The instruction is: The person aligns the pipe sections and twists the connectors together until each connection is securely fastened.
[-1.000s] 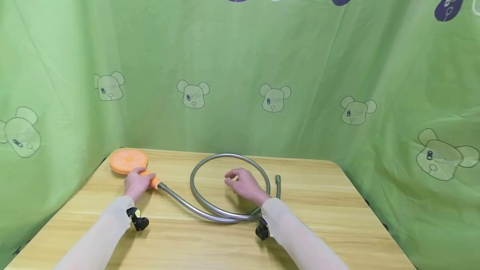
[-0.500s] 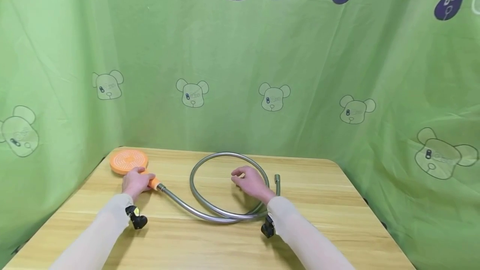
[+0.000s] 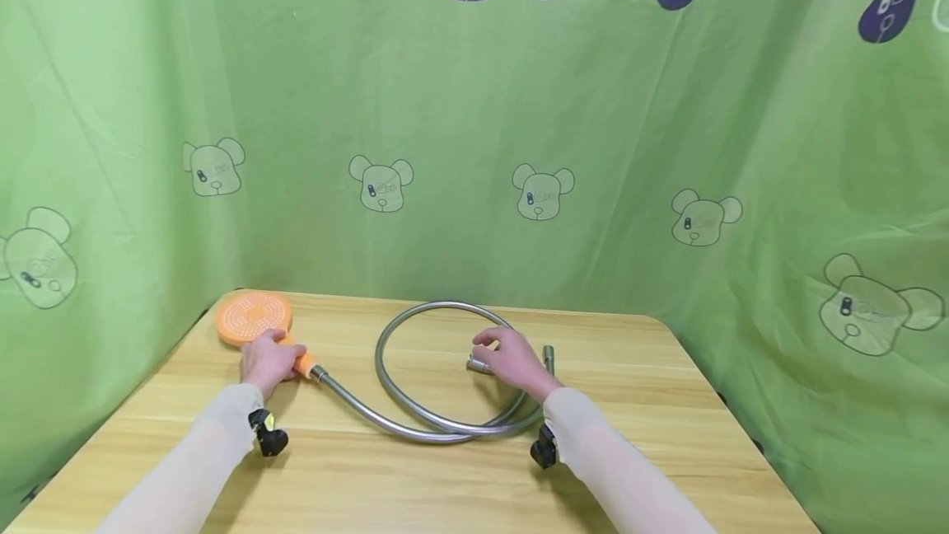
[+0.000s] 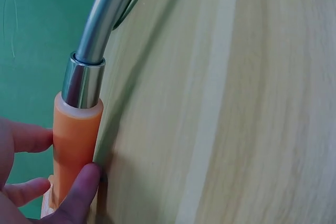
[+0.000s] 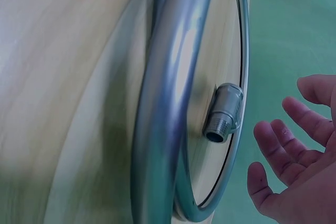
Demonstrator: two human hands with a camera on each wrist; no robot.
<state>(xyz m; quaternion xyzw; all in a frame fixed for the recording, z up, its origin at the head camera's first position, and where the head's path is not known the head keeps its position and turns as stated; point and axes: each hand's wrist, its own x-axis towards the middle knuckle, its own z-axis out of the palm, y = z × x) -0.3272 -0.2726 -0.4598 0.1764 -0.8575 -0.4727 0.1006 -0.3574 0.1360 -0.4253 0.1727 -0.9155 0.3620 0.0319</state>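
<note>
On the left of the table lies an orange shower head [image 3: 254, 317], its perforated face up. My left hand [image 3: 268, 363] holds its handle [image 4: 76, 137], thumb and fingers on opposite sides near the metal collar. A silver shower hose [image 3: 363, 411] runs from that handle into a wide loop. Inside the loop a small threaded metal fitting [image 5: 223, 113] lies on the wood, partly hidden by my right hand in the head view. My right hand [image 3: 516, 363] hovers beside it with fingers loosely bent and nothing in them.
The hose's free end, with a metal nut [image 3: 549, 353], points to the back just right of the loop. Everything lies on a wooden table [image 3: 385, 484]. Green patterned curtain [image 3: 460, 89] encloses its back and sides.
My right hand has shifted to the right, and the metal fitting now shows at its fingertips, inside the hose loop. My left hand keeps its hold on the shower head.
</note>
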